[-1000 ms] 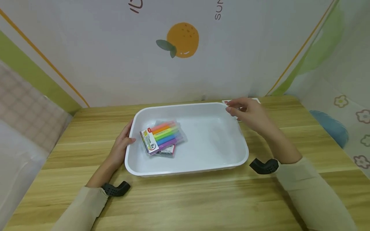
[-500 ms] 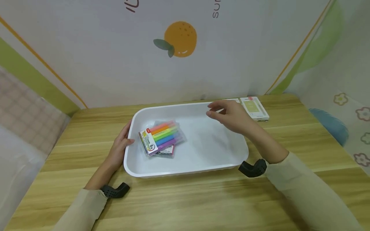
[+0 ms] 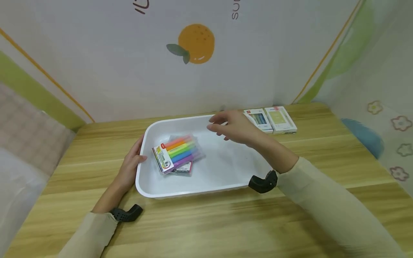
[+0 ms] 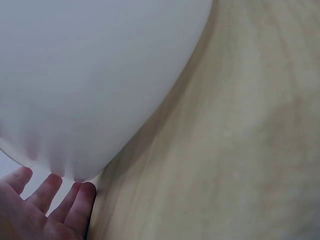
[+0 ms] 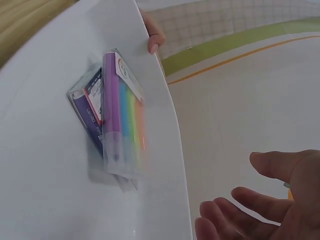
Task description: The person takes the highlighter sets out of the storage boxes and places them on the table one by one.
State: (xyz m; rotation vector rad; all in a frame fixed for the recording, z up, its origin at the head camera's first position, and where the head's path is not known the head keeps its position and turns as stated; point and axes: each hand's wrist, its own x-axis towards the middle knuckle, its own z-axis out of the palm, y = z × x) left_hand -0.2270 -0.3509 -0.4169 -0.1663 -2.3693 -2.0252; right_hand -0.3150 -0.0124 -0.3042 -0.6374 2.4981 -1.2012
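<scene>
A white plastic tray (image 3: 219, 166) sits on the wooden table. My left hand (image 3: 129, 168) holds its left side, thumb over the rim and fingers along the outer wall; in the left wrist view those fingertips (image 4: 55, 180) press the wall. Toward the tray's left end lies a clear pack of rainbow-coloured highlighters (image 3: 180, 152). Partly under it is another clear pack (image 5: 87, 107) with a dark purple item and a printed label. Over the tray's far right part hovers my right hand (image 3: 237, 126), nothing in it, thumb and fingers apart and loosely bent.
Behind the tray's right corner, two flat white boxes lie side by side: one with a blue-green window (image 3: 260, 120), one with a yellow-green panel (image 3: 280, 119). A white printed backdrop (image 3: 129, 71) rises at the table's far edge. Bare wood (image 3: 200, 229) shows in front.
My right hand has moved left from the tray's far right corner to above the tray, uncovering the two boxes. My left hand stays on the rim. The view has shifted slightly.
</scene>
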